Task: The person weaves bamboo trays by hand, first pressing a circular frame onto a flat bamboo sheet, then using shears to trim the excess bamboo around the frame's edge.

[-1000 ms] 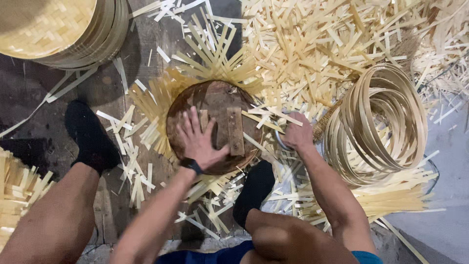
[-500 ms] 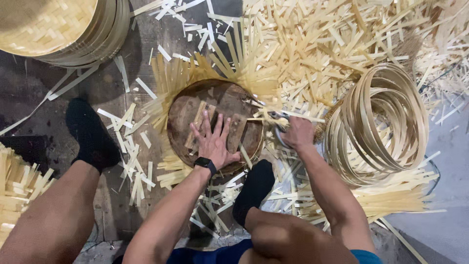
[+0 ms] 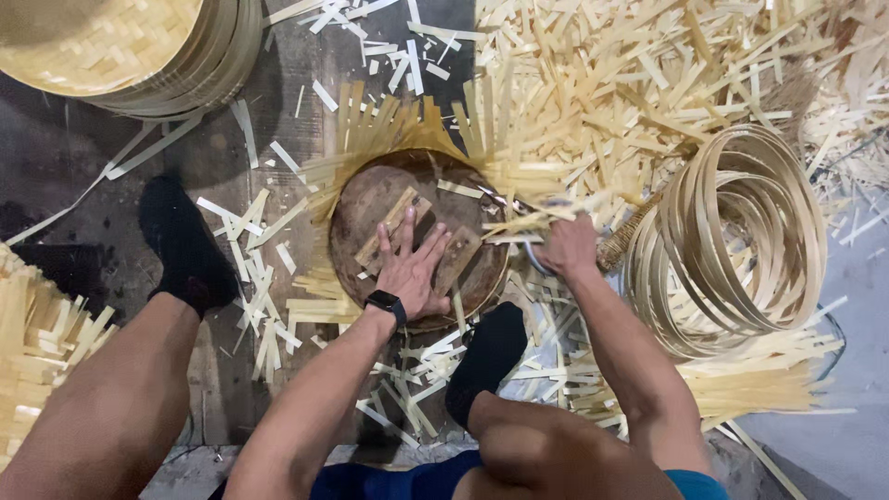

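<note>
The left hand (image 3: 412, 270) lies flat with fingers spread on a round wooden mould (image 3: 370, 204) on the floor, gripping nothing. The right hand (image 3: 567, 246) is closed around bamboo strips (image 3: 519, 227) at the mould's right edge, near coiled hoops (image 3: 732, 241).

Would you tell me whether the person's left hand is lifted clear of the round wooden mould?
No, the left hand lies flat with spread fingers on top of the round wooden mould, pressing on it.
</note>
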